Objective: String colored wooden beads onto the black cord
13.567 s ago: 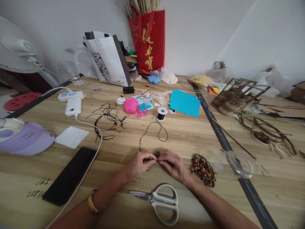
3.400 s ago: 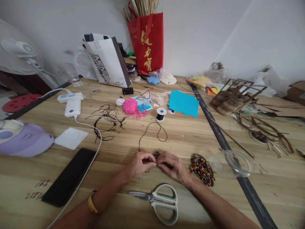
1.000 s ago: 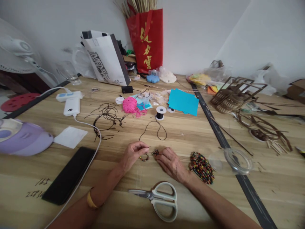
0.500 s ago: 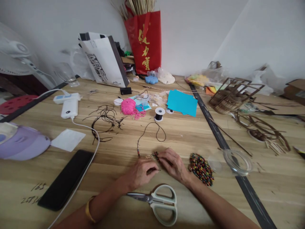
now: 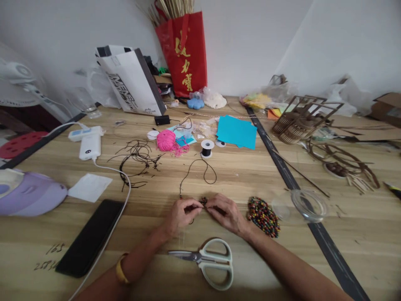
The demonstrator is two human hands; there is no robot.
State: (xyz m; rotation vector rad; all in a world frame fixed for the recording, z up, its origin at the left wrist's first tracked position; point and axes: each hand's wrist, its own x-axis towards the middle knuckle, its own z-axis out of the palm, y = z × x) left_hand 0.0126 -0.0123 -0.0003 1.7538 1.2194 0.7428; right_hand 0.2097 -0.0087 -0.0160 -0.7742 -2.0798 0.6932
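My left hand (image 5: 184, 214) pinches something too small to make out, its fingertips meeting those of my right hand (image 5: 226, 212). Between the hands lies a small cluster of dark beads (image 5: 203, 201), with the fingers of my right hand closed at its edge. From beside my left hand a thin black cord (image 5: 188, 169) loops up to a black-and-white spool (image 5: 207, 149). Scissors (image 5: 216, 263) with pale green handles lie below the hands, blades pointing left. Right of my right hand rests a heap of multicoloured beads (image 5: 263, 216).
A black phone (image 5: 90, 237) and white cable lie at the left, near a purple device (image 5: 37, 194). Farther back are pink yarn (image 5: 166, 140), cut black cords (image 5: 134, 161) and blue paper (image 5: 237, 132). Clear tubing (image 5: 309, 205) and woven baskets (image 5: 296, 125) stand right.
My left hand has risen and its fingertips have moved right, up to those of my right hand. A black cord end now shows below my left hand. The view has shifted slightly.
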